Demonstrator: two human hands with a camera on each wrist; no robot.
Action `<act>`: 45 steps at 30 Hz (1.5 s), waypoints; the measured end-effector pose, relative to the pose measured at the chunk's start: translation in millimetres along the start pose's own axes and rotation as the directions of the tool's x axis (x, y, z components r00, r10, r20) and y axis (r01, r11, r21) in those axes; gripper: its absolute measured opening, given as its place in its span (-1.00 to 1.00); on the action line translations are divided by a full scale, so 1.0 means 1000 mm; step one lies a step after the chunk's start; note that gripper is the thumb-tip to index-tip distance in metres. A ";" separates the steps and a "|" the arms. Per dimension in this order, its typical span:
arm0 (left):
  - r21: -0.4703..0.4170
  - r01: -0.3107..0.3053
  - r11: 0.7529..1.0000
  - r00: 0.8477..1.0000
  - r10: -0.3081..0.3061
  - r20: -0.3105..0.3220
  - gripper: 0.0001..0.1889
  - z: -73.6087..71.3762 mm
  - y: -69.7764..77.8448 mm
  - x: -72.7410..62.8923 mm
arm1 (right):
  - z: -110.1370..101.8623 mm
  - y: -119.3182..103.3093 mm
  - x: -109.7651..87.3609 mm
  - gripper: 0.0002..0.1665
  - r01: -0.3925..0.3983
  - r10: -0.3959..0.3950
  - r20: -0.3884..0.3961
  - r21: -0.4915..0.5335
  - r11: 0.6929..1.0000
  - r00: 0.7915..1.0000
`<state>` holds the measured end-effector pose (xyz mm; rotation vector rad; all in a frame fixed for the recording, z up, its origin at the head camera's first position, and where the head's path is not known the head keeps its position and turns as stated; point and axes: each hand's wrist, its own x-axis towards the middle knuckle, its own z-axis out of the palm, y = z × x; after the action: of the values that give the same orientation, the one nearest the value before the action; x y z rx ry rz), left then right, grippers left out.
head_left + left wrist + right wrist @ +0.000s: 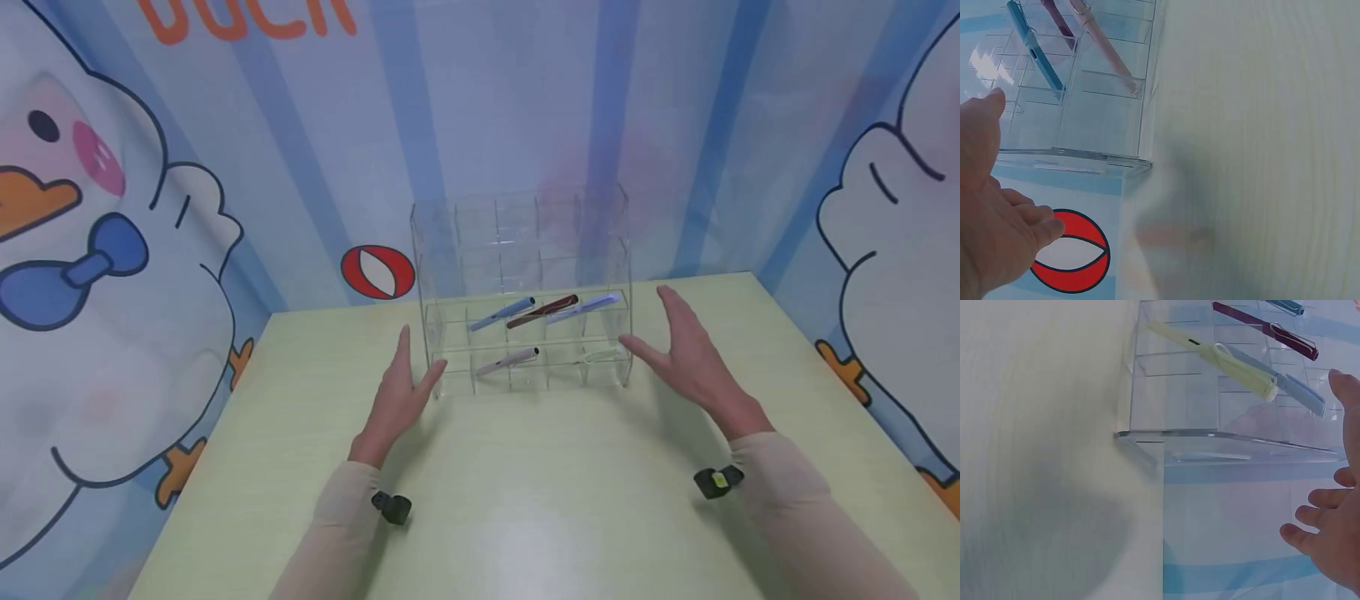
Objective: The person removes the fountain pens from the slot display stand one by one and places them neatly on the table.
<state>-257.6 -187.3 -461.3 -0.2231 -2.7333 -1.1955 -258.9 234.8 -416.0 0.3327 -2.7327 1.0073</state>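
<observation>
A clear, tiered acrylic pen rack (517, 258) stands at the back of the table, split into small compartments. Across its middle tier lie a blue pen (501, 314), a dark maroon pen (542, 312) and a light lavender-blue pen (585, 307). Lower down, a pale pink pen (508, 362) rests at the left and a pale yellow-green pen (1235, 366) at the right. My left hand (392, 407) is held by the rack's left side, fingers extended and thumb apart. On the other side, my right hand (697, 364) has its thumb tip close to the right wall. Both palms hold nothing.
The pale wooden table (517, 500) extends in front of the rack and to both sides. Behind it hangs a blue striped backdrop (495, 100) with cartoon ducks and a red-and-white ball print (360, 271). Small dark cameras (393, 507) sit on both wrists.
</observation>
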 end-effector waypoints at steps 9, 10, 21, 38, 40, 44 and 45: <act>-0.093 -0.022 0.995 0.998 0.016 -0.062 -0.05 -0.001 0.003 0.001 | 0.008 -0.011 0.005 -0.02 0.114 -0.101 -0.206 0.056 0.992 0.973; -0.120 -0.030 0.992 0.997 0.022 -0.069 -0.06 -0.001 0.003 0.001 | 0.009 -0.012 0.005 -0.05 0.132 -0.115 -0.230 0.057 0.990 0.966; -0.324 -0.078 0.943 0.993 0.047 -0.104 -0.07 0.011 0.001 0.006 | 0.019 -0.015 0.012 -0.28 0.260 -0.221 -0.384 0.051 0.964 0.896; -0.289 -0.102 0.952 0.979 0.044 -0.200 -0.10 0.026 0.003 0.012 | 0.036 -0.018 0.015 -0.25 0.216 -0.161 -0.306 0.157 0.964 0.938; -0.270 -0.110 0.957 0.976 0.052 -0.213 -0.12 0.025 0.002 0.013 | 0.036 -0.020 0.015 -0.27 0.220 -0.163 -0.314 0.156 0.963 0.935; -0.233 -0.125 0.964 0.970 0.070 -0.232 -0.14 0.024 0.001 0.017 | 0.037 -0.023 0.019 -0.30 0.235 -0.173 -0.340 0.152 0.960 0.925; -0.231 -0.126 0.965 0.970 0.070 -0.235 -0.14 0.023 0.002 0.017 | 0.038 -0.023 0.020 -0.31 0.233 -0.169 -0.344 0.154 0.960 0.924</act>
<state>-276.0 -167.8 -472.5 -0.2328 -2.3530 -1.4325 -275.9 190.3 -424.8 0.4266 -2.2590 1.1546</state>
